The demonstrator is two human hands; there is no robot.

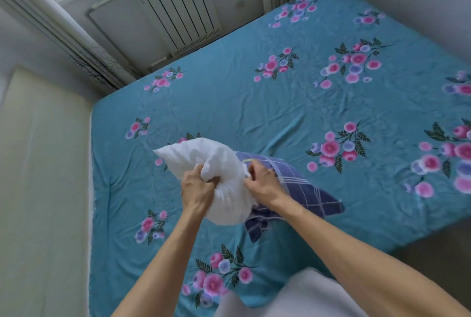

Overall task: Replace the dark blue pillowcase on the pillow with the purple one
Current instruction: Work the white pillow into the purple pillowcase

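My left hand (197,188) has its fingers curled into the pillow (204,161), right hand (262,179) pinching the case (305,189) edge. Stuffing could snag there, and no purple 1 anywhere I can see.

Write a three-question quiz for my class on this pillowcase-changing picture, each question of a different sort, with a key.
1. True or false: the white pillow is fully out of the dark blue pillowcase.
2. The left hand grips: A) pillow B) radiator C) bedsheet
3. Fill in: the right hand holds the pillowcase at its ____.

Key: 1 false, part is inside; 2 A; 3 opening.
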